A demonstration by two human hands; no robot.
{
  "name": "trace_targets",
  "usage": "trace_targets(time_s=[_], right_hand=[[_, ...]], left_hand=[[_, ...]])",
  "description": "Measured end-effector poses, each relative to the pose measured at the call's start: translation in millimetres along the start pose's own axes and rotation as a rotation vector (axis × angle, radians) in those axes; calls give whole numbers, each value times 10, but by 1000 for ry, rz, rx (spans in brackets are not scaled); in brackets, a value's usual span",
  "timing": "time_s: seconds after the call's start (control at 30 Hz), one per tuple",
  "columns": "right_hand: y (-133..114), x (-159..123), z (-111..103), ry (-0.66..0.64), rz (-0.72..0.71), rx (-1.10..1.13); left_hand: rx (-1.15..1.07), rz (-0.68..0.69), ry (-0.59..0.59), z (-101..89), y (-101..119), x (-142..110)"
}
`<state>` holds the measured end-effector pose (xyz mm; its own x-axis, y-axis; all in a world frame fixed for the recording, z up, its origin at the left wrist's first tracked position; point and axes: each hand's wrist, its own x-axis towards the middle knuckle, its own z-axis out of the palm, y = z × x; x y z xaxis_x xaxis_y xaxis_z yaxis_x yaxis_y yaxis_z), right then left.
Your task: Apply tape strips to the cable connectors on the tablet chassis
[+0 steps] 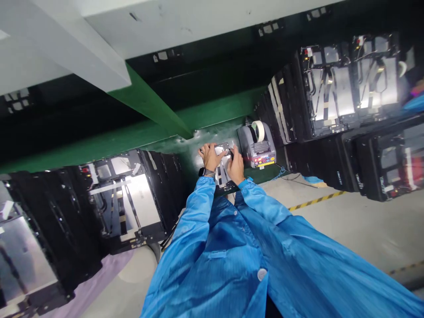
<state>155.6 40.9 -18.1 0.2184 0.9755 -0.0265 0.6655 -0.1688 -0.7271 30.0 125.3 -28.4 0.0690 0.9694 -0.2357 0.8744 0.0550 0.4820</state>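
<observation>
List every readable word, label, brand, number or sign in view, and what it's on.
No word, brand or number is legible.
Tape dispenser: markings on its coloured control panel, too small to read.
Black stack at right: small pale marks on the ends, too small and blurred.
Panel being handled: no text I can make out.
Floor stripe: yellow-and-black banding, no visible words.

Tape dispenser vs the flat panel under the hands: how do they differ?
The tape dispenser is boxy and grey; the panel is flat, black and silver. The left hand and right hand touch the panel; neither touches the dispenser. Both are at the green bench.
</observation>
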Motion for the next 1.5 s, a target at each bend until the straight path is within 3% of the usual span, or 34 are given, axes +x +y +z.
trace_targets(time_s=[0.23,0.37,0.5,0.6,0.7,0.8,0.97,1.23,1.5], right_hand=[[142,62,41,-205,-108,-104],[123,4,2,-90,-41,-91],[-40,-120,99,6,-27,63],[-158,-114,309,-22,-81,164],[-182,-17,525,-127,-150,162],[-143,93,640,-203,-207,131],[-122,260,648,-238,-208,212],[-217,503,647,-394,-272,134],[-305,586,537,-379,-406,2]], left_hand=[[-52,21,47,68,-11,24],[-245,20,150,-47,-209,-62],[-463,-195,374,-118,-613,-310],[-613,-309,340,-79,-848,-481],[-712,-288,251,-10,-942,-556],[-717,-259,231,32,-941,-562],[-587,-252,214,0,-828,-576],[-448,-360,180,-77,-616,-566],[-457,-429,208,-60,-604,-481]])
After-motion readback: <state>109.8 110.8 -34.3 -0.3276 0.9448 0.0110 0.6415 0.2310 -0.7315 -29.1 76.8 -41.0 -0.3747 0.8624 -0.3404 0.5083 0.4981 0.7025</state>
